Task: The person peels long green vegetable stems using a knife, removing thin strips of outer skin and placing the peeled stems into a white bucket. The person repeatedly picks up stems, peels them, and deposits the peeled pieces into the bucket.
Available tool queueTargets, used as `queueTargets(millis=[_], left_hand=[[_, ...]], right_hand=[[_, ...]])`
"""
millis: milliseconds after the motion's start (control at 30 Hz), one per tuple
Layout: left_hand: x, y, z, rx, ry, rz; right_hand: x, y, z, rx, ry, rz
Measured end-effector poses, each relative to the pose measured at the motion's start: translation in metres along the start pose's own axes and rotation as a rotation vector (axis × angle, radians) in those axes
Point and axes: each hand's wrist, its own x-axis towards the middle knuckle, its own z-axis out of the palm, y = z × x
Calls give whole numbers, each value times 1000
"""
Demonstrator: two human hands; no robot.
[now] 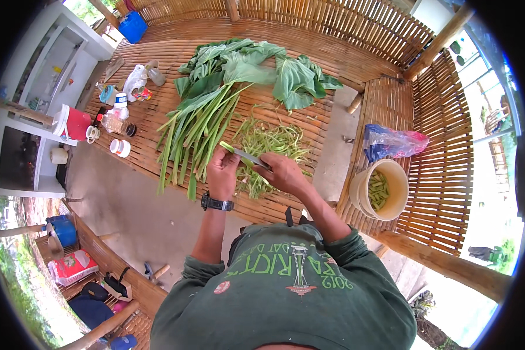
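My left hand [220, 174], with a black watch on its wrist, is closed round a short green leaf stalk [226, 146] at the near edge of the bamboo table [149, 114]. In my right hand [283, 174] is a knife [249, 157], its blade pointing left against the stalk. Beyond my hands lies a heap of thin green peelings [274, 140]. To the left, a bunch of long green stalks [198, 131] hangs partly over the near edge. Their big, limp green leaves [245, 67] spread across the far side.
At right, a cream bucket [398, 195] holds cut green stalk pieces [378, 189] on a bamboo bench, near a blue and pink plastic bag [394, 143]. Bottles, a white tub [120, 147] and a red pail [74, 122] stand at the table's left end. Slatted bamboo railings [443, 140] enclose the space.
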Motion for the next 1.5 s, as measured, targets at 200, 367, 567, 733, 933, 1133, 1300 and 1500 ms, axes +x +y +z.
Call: queueTargets(millis=[200,367,567,733,933,1133,1300,1500], left_hand=[[-23,1,17,-59,35,-93],[-43,-10,35,-251,23,-160],[-48,-62,42,-474,64,-452],[-70,-65,150,348,-125,-183],[-97,-71,373,428,-784,17],[-85,-143,396,642,-862,79],[-17,-185,248,794,-568,145],[135,-169,22,1291,-13,142]], right_hand=[[-23,8,-21,348,-211,128],[-39,14,-30,349,-182,73],[-75,37,-65,700,96,84],[-131,96,-101,282,356,372],[-245,182,-178,184,951,460],[-315,278,-195,-291,898,798],[-379,326,-141,-321,741,1153],[-340,284,-55,-99,615,866]])
